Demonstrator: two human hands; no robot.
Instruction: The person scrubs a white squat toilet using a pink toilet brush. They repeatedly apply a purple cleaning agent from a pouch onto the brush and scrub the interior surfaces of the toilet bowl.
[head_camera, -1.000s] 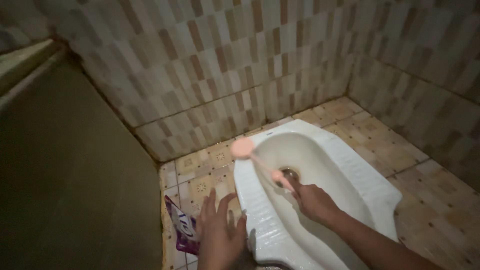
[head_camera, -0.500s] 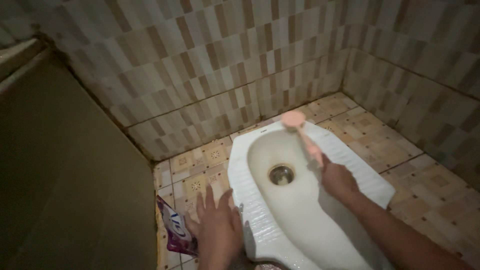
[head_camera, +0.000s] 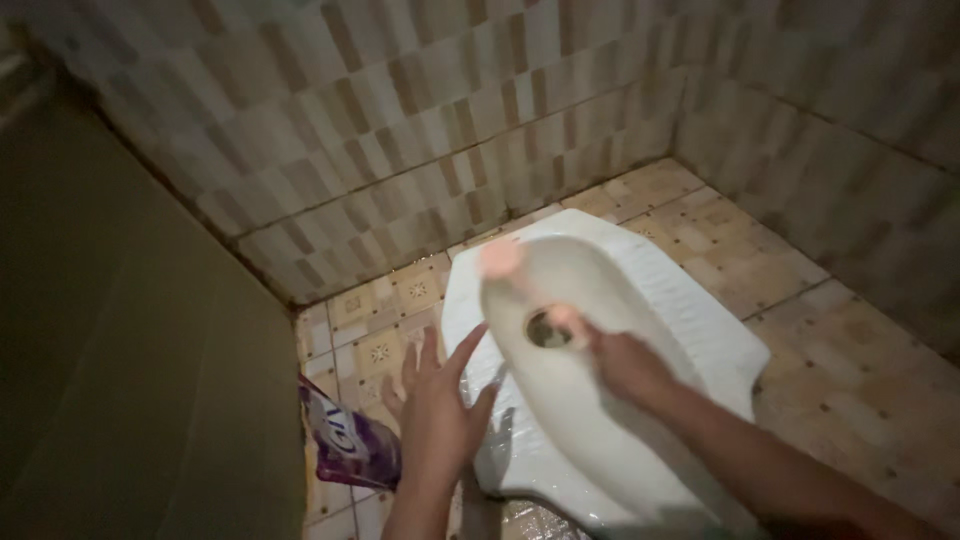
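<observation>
A white squat toilet pan is set into the tiled floor, with a dark drain hole in its bowl. My right hand grips the handle of a pink toilet brush, blurred by motion, whose round head is at the bowl's far left rim. My left hand hovers with fingers spread over the pan's left foot rest, holding nothing.
A purple and white sachet lies on the floor tiles left of the pan, against a dark green wall. Patterned brown wall tiles close in the back and right side. Beige floor tiles lie to the right.
The brush head has swung from the bowl's far right rim back to the left rim. My right hand shifted left over the bowl. My left hand rose a little.
</observation>
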